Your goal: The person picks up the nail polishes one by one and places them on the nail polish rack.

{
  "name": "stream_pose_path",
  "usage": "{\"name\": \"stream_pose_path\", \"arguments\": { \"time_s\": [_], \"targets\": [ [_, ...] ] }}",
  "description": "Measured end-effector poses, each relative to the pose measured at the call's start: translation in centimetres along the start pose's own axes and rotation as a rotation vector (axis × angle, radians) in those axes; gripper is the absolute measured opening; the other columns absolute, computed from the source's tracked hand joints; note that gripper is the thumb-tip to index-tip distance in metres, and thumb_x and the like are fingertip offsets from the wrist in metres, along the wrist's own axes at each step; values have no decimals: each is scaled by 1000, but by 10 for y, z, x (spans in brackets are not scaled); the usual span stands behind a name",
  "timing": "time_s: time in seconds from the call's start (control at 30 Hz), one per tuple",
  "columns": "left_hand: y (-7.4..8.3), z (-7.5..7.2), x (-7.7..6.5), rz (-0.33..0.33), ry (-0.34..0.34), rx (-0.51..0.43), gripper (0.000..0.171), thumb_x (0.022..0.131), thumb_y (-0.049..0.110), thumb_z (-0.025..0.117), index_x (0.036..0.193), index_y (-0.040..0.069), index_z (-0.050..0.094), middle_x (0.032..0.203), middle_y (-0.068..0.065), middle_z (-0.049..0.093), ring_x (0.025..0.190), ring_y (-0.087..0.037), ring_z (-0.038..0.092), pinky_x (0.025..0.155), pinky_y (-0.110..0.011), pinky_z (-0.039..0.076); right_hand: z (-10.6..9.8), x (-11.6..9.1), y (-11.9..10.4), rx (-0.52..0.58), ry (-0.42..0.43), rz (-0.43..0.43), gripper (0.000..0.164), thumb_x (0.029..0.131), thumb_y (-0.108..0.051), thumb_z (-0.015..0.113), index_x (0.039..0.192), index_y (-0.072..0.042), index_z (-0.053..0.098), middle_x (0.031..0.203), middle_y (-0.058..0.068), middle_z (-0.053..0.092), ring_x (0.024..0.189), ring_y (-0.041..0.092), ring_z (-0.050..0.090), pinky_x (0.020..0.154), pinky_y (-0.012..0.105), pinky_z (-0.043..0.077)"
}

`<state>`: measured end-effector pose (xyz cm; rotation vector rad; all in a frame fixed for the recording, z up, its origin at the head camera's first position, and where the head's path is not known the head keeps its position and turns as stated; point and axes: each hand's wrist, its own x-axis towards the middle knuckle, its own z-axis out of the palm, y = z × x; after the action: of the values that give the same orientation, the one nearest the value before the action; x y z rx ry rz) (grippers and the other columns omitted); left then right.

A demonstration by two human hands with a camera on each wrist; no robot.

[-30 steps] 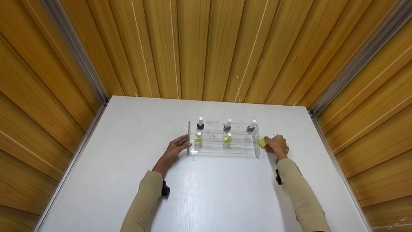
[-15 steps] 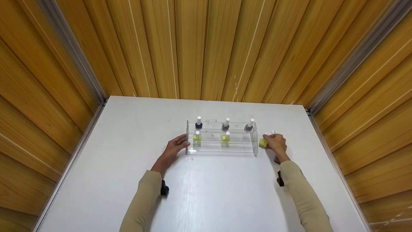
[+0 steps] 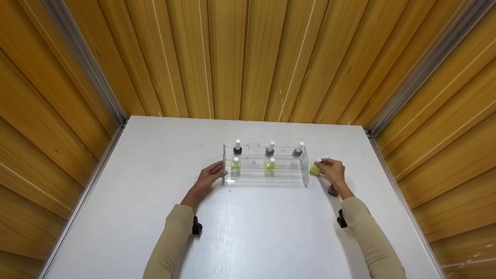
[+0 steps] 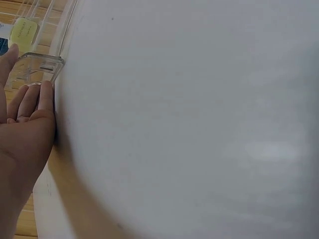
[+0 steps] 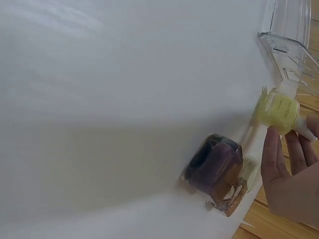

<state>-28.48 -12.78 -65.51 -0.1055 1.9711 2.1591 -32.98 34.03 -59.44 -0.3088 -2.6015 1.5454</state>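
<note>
A clear acrylic rack (image 3: 286, 179) stands on the white table, holding several white-capped nail polish bottles. A black bottle (image 3: 237, 150) and two brownish ones, including this right-hand bottle (image 3: 297, 152), are on the upper tier. Two yellow bottles, one on the left (image 3: 235, 166) and one nearer the middle (image 3: 270, 166), sit on the tier below. My left hand (image 3: 208, 178) rests against the rack's left end panel, fingers outside and thumb at its front edge. Just right of the rack, my right hand (image 3: 332, 170) pinches a yellow nail polish bottle (image 5: 280, 112) by its white cap, the bottle tilted.
Below my right hand a dark purple-brown bottle (image 5: 214, 164) lies on its side. A copper-coloured piece (image 5: 232, 196), partly unclear, is beside it. Wood-patterned walls (image 3: 228, 58) enclose the table (image 3: 248, 232) at the back and both sides.
My right hand has turned the yellow bottle more upright and raised it slightly. The dark bottle under the wrist has come into fuller view. My left hand stays at the rack.
</note>
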Motion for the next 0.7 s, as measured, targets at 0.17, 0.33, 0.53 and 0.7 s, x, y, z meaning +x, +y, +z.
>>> {"name": "stream_pose_path", "arguments": {
  "time_s": [0.17,0.33,0.53,0.7],
  "targets": [
    [-2,0,1,-5,5,4,66,93,22,77,152,10,49,158,-17,47,153,-32,35,128,-48,24,-9,-5,-8,-16,17,-65,40,91,-19,79,118,9,71,101,18,78,69,-7,64,65,11,56],
    [-3,0,1,-14,3,14,68,93,23,77,153,12,48,158,-16,47,153,-32,34,128,-50,24,-20,-14,-19,-64,8,-85,41,92,-24,78,120,6,72,109,21,77,73,-10,62,68,13,57],
    [-1,-1,0,-15,-6,-1,66,94,23,76,153,13,48,159,-16,45,153,-32,34,128,-50,23,-30,-24,-30,-66,-20,-112,44,93,-28,78,123,4,71,114,22,75,77,-10,63,73,17,58],
    [1,0,0,-1,8,13,65,93,22,77,151,11,50,158,-17,46,153,-31,35,128,-49,25,-31,-30,-40,-46,-46,-132,46,92,-29,78,123,4,71,112,20,76,78,-8,65,69,15,56]
  ]
}}
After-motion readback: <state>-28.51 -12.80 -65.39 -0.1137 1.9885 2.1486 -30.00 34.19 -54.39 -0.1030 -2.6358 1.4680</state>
